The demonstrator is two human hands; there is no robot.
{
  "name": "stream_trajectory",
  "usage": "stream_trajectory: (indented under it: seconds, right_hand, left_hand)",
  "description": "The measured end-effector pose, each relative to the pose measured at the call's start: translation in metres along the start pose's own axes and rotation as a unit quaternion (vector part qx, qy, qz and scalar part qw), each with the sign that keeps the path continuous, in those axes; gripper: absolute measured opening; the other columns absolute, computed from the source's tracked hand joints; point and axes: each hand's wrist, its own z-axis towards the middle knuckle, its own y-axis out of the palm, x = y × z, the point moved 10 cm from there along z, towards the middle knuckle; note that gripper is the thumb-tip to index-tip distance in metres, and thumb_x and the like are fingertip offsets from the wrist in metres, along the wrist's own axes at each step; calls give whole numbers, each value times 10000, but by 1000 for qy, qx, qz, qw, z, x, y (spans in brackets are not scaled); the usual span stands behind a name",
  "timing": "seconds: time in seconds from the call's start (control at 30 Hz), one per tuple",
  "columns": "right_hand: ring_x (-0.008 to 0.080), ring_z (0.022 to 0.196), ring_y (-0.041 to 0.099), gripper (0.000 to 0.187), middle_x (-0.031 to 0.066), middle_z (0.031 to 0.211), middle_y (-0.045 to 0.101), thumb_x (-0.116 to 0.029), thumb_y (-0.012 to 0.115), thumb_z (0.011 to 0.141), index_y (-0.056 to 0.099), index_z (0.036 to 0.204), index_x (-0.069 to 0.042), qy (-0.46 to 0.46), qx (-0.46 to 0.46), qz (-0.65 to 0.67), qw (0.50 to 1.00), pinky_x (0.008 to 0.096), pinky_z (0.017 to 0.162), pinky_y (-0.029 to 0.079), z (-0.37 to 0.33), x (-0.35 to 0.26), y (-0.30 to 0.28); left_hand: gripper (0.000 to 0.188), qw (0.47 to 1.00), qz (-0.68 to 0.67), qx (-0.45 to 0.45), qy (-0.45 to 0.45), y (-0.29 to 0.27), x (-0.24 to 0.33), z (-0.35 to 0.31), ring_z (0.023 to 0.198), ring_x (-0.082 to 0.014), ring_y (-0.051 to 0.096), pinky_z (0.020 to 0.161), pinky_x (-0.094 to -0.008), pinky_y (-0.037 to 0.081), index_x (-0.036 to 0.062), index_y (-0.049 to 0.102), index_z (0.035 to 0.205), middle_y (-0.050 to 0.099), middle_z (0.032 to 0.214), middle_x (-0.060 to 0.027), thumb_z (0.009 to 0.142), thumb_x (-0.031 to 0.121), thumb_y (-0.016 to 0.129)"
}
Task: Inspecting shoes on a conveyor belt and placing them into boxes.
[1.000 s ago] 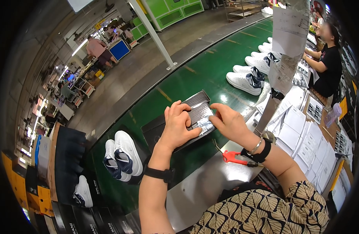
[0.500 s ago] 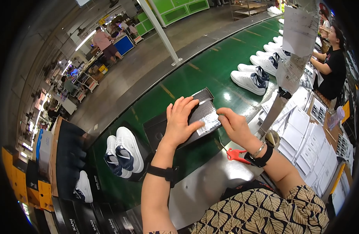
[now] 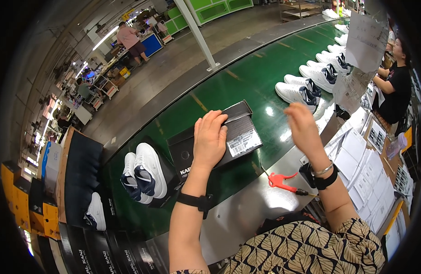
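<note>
A black shoebox (image 3: 240, 119) lies on the green conveyor belt before me, its lid down and a white label (image 3: 244, 143) on the end nearest my right side. My left hand (image 3: 210, 141) lies flat over the lid, fingers stretched toward its far edge. Off to the right of the box, my right hand (image 3: 305, 130) is up in the air, apart from it; motion smears its fingers. Left of the box, a pair of white sneakers with navy lining (image 3: 144, 176) rests on a dark base. A red air gun (image 3: 282, 181) lies on the metal edge below my right hand.
Several white sneakers (image 3: 298, 91) line the belt at the right. Paper stacks (image 3: 357, 169) cover the right side, near hanging sheets (image 3: 367, 43). Several black shoeboxes (image 3: 98, 251) stand lower left, beside a lone sneaker (image 3: 96, 211). A co-worker (image 3: 393, 86) stands far right.
My right hand has left the label end of the shoebox and moved up and right. The label, earlier under its fingers, now shows fully. My left hand stays on the lid.
</note>
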Motion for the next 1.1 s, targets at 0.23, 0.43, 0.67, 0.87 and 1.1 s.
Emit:
stream_trajectory:
  seconds: [0.23, 0.43, 0.67, 0.87, 1.1]
  right_hand:
    - [343, 1101, 489, 438, 186, 1129, 535, -113, 667, 677, 528, 1075, 6, -127, -167, 46, 977, 425, 939, 377, -26, -116, 53]
    - [306, 1231, 374, 477, 188, 1267, 448, -193, 484, 787, 476, 1200, 46, -237, -251, -68, 936, 435, 1004, 301, -60, -159, 114]
    - [256, 1207, 416, 516, 147, 1259, 464, -188, 593, 735, 474, 1204, -8, -203, -250, 46, 946, 407, 991, 324, -62, -156, 98]
    - [268, 1166, 451, 458, 139, 1206, 495, -112, 635, 692, 522, 1127, -28, -158, -228, 95, 956, 385, 960, 357, -56, -148, 81]
    - [236, 1145, 458, 355, 86, 1131, 542, -114, 654, 701, 565, 1037, -47, -186, -322, 219, 902, 367, 934, 374, -70, -132, 52]
  left_hand:
    - [216, 994, 30, 95, -52, -21, -18, -6, 1036, -280, 498, 947, -434, 309, 53, 557, 1001, 562, 1070, -106, 805, 141, 571]
    - [188, 990, -6, 113, -88, -31, -34, -13, 988, -257, 526, 927, -379, 334, 52, 594, 956, 587, 1037, -101, 799, 155, 595]
    - [192, 992, 4, 106, -63, -33, -19, -19, 987, -259, 529, 922, -385, 333, 50, 590, 953, 587, 1036, -106, 790, 151, 604]
    - [307, 995, 38, 81, -39, -32, -7, -24, 1029, -272, 504, 938, -418, 312, 34, 557, 1028, 559, 1087, -122, 786, 213, 619]
    - [476, 984, 171, 35, -40, -31, 4, -36, 1090, -294, 464, 961, -420, 286, 19, 491, 1165, 532, 1127, -149, 801, 307, 600]
